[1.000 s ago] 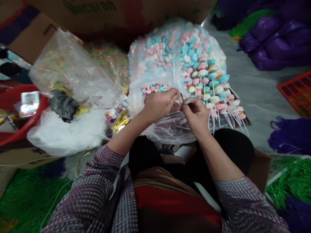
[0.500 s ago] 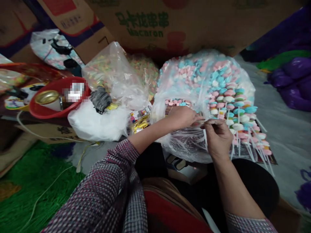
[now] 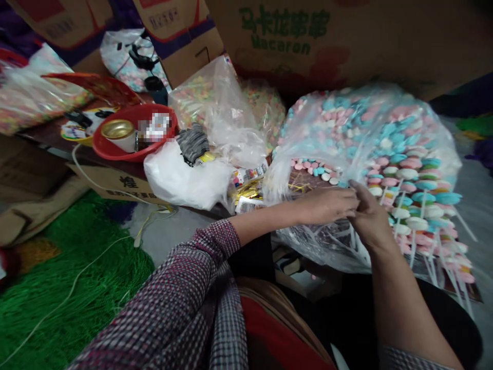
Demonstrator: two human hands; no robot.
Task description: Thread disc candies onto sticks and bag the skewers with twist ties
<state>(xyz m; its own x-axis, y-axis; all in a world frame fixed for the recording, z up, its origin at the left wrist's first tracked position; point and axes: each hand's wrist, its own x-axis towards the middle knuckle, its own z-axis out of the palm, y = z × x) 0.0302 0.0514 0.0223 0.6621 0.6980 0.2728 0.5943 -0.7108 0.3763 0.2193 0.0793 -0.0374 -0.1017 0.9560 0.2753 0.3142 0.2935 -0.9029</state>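
Note:
My left hand and my right hand meet over the low table, fingers closed and touching. Whatever they pinch is too small and hidden to make out. Just behind them lie loose pink, white and blue candy pieces and thin gold twist ties. To the right of my right hand, skewered macaron-shaped marshmallows are piled with their white sticks pointing toward me. A large clear bag of pink and blue marshmallows bulges behind. Crumpled clear plastic hangs over the near table edge below my hands.
Left of my hands sit a white plastic bag, a grey knit glove and a red basin with a gold-lidded jar. Bags of yellow-green candy stand behind. A cardboard box rises at the back; green strands cover the floor.
The camera view has turned left, so everything sits further right in the picture. My hands have come closer together and now overlap at the fingertips.

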